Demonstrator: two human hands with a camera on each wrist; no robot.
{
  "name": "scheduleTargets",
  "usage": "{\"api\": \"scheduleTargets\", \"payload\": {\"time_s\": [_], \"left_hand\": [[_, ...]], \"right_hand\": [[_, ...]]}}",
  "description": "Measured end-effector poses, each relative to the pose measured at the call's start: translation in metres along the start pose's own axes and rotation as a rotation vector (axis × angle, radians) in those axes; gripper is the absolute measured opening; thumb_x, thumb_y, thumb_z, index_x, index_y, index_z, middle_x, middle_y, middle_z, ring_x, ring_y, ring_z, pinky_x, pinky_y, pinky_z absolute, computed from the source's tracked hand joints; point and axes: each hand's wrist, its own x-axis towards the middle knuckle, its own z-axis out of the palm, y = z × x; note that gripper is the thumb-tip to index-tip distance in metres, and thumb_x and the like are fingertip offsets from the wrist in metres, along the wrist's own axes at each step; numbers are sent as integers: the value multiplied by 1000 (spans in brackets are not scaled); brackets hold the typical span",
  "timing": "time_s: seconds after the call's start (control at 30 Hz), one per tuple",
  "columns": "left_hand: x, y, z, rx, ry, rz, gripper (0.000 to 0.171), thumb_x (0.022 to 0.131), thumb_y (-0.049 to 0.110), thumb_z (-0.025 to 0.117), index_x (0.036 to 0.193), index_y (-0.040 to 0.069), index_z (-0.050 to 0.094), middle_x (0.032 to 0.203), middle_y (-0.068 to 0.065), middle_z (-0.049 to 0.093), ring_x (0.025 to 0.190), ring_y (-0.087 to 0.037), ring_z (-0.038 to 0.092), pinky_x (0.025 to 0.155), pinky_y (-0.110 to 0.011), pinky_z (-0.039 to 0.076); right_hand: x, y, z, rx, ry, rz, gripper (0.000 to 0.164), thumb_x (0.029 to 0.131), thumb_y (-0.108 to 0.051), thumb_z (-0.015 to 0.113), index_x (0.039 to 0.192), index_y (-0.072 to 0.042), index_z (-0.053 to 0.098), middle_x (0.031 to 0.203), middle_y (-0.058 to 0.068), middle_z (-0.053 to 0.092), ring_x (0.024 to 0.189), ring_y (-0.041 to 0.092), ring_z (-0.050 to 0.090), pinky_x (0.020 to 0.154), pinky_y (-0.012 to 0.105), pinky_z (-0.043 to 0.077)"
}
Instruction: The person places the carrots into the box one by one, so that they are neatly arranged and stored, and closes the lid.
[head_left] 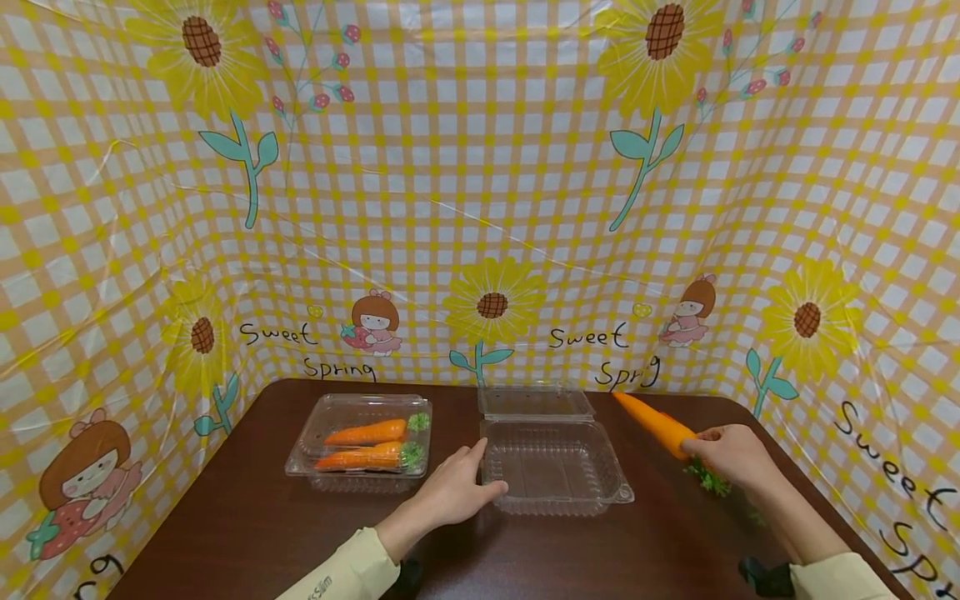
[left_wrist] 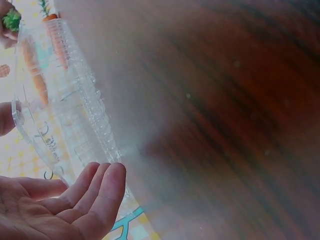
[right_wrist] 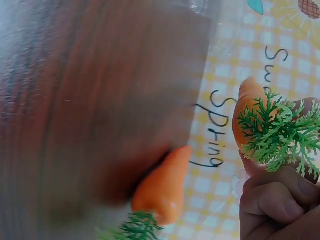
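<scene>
My right hand pinches an orange carrot near its leafy end, the tip slanting up and to the left. Its green top spreads beside the curled fingers in the right wrist view. A second carrot lies on the table close by in that view. At the left side of an open clear plastic box, my left hand rests with thumb and index finger spread along the rim. The other fingers stretch loosely by the box's ribbed wall in the left wrist view.
A closed clear box holding carrots with green tops stands to the left. The open box's lid lies back toward the checked cloth, which surrounds the dark brown table at the back and sides.
</scene>
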Motion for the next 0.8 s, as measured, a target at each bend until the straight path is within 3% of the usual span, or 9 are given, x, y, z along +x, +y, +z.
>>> {"api": "scheduleTargets", "payload": {"time_s": [0.33,0.4,0.57,0.63,0.73,0.8], "left_hand": [[1,2,-1,28,5,-9,84,94,49,67,158,6,33,151,-23,46,138,-38,48,107,-58,42],[1,3,-1,29,5,-10,84,94,49,67,158,6,33,151,-23,46,138,-38,47,107,-58,42],[-1,4,-3,22,3,-15,83,94,48,68,157,6,34,152,-23,46,141,-39,43,109,-59,40],[-1,4,-3,17,1,-19,83,94,48,68,157,6,34,152,-23,46,143,-39,41,110,-59,38],[-1,3,-2,17,0,-18,83,94,48,67,158,6,34,152,-23,45,144,-39,41,111,-59,38],[0,2,-2,20,0,-19,83,94,49,67,158,7,33,153,-23,45,143,-39,41,111,-59,38]], "right_hand": [[-2,-24,-4,-29,-14,-89,59,91,-32,69,126,15,60,117,29,64,70,18,46,56,32,38],[-1,-29,-3,-37,-24,-103,57,91,-32,69,125,13,62,114,28,67,63,17,41,54,32,36],[1,-42,-4,-79,-64,-153,52,93,-32,68,123,11,66,119,30,66,79,20,58,65,32,47],[2,-47,-4,-95,-84,-171,51,93,-32,68,122,10,67,128,32,62,96,26,62,74,34,50],[4,-55,-1,-90,-119,-176,50,91,-31,70,122,8,67,131,32,60,100,27,62,76,34,50],[5,-61,1,-82,-138,-180,47,89,-29,71,120,7,69,133,32,59,94,25,60,72,33,47]]}}
